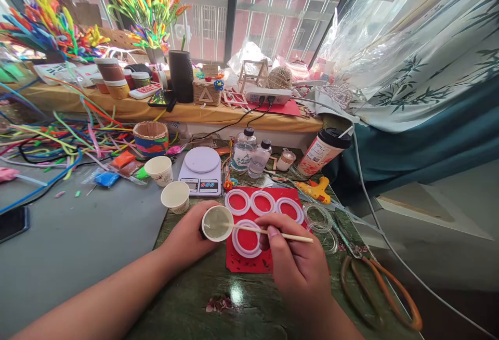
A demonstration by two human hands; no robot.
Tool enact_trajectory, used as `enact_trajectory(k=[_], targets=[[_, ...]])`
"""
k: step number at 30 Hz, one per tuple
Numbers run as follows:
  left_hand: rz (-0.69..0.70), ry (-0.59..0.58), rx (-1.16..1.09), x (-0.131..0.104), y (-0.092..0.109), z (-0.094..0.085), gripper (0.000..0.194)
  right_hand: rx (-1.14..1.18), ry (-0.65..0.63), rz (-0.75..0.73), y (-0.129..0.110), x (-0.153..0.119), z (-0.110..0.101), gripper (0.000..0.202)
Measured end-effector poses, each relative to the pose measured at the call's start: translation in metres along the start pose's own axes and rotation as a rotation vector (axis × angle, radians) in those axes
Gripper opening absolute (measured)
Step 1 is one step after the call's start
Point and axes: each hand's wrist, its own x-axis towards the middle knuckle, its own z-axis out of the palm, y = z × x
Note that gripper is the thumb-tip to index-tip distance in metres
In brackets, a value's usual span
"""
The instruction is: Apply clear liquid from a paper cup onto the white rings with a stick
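Observation:
My left hand [192, 231] is wrapped round a paper cup [217, 237] that holds a cloudy, clear liquid. Between the fingers of my right hand [292, 251] is a thin wooden stick [298, 237], its far end in the cup's liquid. Beneath and beyond my hands lies a red sheet [237, 264] with several white ring moulds; one ring mould [246, 251] is right beside the cup. Two more paper cups [175, 204] stand behind my left hand, near a white digital scale [201, 166]. Two clear bottles [242, 155] with black caps are to the right of the scale.
Orange-handled scissors [393, 293] and clear rings [322, 228] lie at the right, below a yellow glue gun [316, 189]. A takeaway cup [322, 153] stands behind. Coloured pipe cleaners and a phone [14, 224] are at the left. A white cable [370, 199] hangs down the right side.

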Motion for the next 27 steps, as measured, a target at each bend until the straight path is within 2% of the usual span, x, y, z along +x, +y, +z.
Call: enact_trajectory(k=[11,17,27], targets=[[0.004,0.011,0.007,-0.0012,-0.0022,0.0003,0.043,0.03,0.01,0.04,0.0051,-0.0032,0.0018,0.026],[-0.006,0.007,0.006,-0.0001,0.0,-0.0006,0.041,-0.021,0.046,-0.019,0.0052,-0.0031,0.0026,0.027],[-0.015,-0.01,0.008,-0.0003,-0.0052,0.0002,0.041,0.003,-0.024,0.0,0.0069,-0.0071,0.0029,0.026]])
